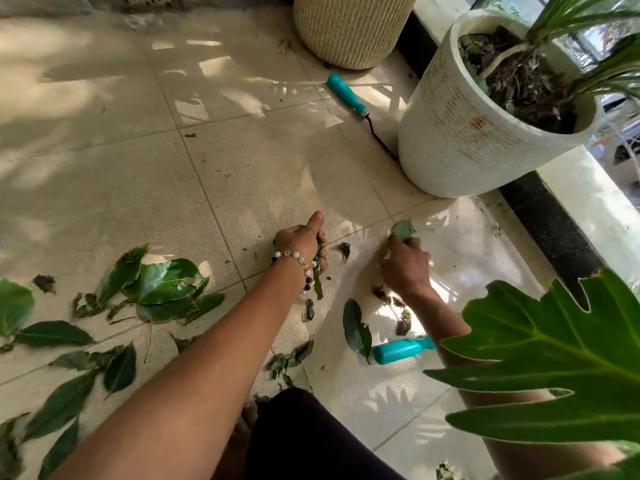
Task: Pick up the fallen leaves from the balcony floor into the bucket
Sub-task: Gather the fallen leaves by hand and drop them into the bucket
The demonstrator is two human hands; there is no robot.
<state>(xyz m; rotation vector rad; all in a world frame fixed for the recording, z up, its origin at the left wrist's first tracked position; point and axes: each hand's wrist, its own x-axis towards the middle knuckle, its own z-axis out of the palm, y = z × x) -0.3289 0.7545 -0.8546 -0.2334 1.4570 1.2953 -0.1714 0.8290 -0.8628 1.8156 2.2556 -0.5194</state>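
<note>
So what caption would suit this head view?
Left hand and right hand gather fallen leaves from the balcony floor beside a white planter.

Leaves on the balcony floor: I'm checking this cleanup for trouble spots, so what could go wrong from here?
The left hand already grips a bunch of leaves with pieces dangling below the fist, so some may drop again. The right hand pinches one leaf while no bucket is in view, so carrying could scatter scraps. A teal-handled tool lies beside the right forearm and could be knocked or knelt on.
</note>
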